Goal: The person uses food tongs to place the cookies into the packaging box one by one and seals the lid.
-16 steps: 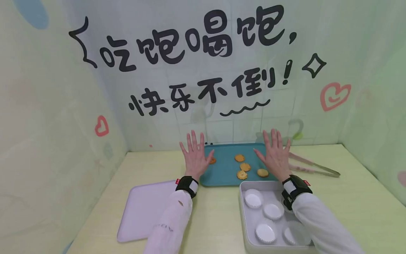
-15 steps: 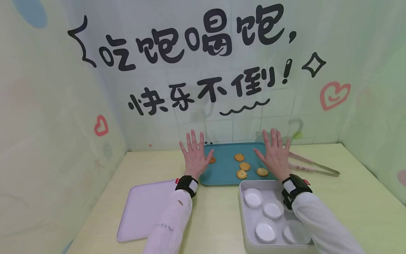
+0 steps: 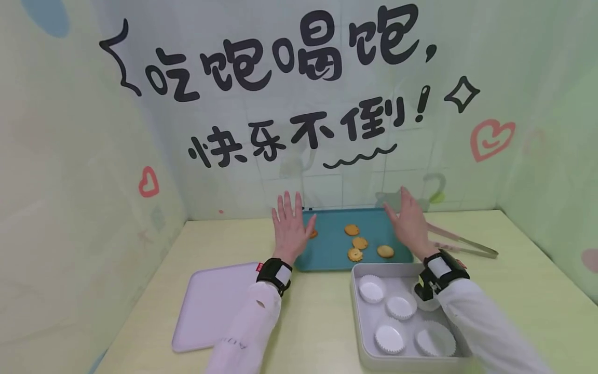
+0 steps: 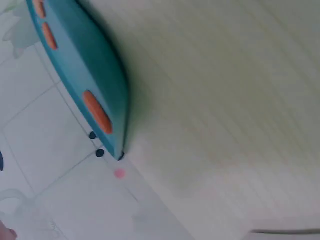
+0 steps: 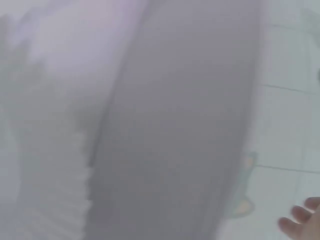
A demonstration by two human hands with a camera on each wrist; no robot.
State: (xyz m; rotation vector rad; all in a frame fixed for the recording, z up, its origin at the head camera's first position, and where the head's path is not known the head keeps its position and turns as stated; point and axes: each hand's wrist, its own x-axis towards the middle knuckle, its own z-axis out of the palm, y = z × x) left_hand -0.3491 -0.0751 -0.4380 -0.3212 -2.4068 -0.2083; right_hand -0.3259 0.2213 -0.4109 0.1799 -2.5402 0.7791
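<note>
My left hand [image 3: 290, 228] is held up with its fingers straight, overlapping the left end of a teal tray [image 3: 327, 257] in the head view. My right hand [image 3: 412, 226], turned on edge with the thumb toward the left, overlaps the tray's right end. Neither hand holds anything. Several cookies lie on the tray, among them a round cookie [image 3: 352, 229], a scalloped cookie [image 3: 355, 255] and an oval cookie [image 3: 385, 251]. Another cookie [image 4: 97, 112] shows at the tray's end in the left wrist view. The right hand's fingertips [image 5: 301, 215] appear in the right wrist view's lower corner.
A pale rectangular pan [image 3: 356, 317] with several white paper baking cups [image 3: 390, 337] stands at the front right, under my right wrist. Pink-handled tongs [image 3: 472, 244] lie right of the tray. A lilac tray [image 3: 215, 306] lies left, partly behind my left sleeve. A printed backdrop closes the rear.
My right hand has turned from palm-forward with spread fingers to edge-on, its wrist shifting slightly right. The left hand has turned a little and its fingers have drawn closer together.
</note>
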